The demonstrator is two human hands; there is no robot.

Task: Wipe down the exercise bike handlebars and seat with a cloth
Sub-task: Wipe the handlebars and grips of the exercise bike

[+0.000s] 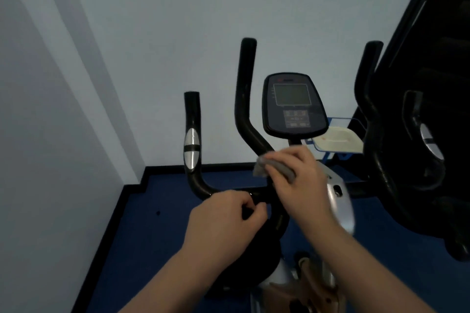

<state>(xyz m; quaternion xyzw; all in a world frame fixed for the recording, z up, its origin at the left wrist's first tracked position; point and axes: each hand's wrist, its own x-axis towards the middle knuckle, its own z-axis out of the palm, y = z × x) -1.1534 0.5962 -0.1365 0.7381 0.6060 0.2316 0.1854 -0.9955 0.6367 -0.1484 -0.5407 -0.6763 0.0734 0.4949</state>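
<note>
Two hands work at the handlebar assembly of the exercise bike, and the wipe-down appears to be at an early-to-middle stage.

Nearest the camera, the left hand (223,218) is curled around the black crossbar (256,194), with its fingers wrapped over the tube just left of the stem junction. It holds no cloth, so it appears to steady the bike.

Just beyond and to the right, the right hand (297,178) grips a grey cloth (269,166). Its fingers are closed over the fabric and press it against the lower bend of the inner left handlebar (245,99). A loose corner of the cloth projects to the left of the fingertips. The hand is motion-blurred, which suggests an active wiping stroke.

Beyond the fingers, the upright section of this bar rises uncovered. To their left stands the outer left grip (192,134) with its silver pulse sensor. Above and right of the fingers sits the console (295,105), and further right the right-side handlebars (368,99).

Judged status: one bar section is under treatment. Whether any bar is already clean cannot be determined. The seat is out of view and presumably remains to be wiped.
</note>
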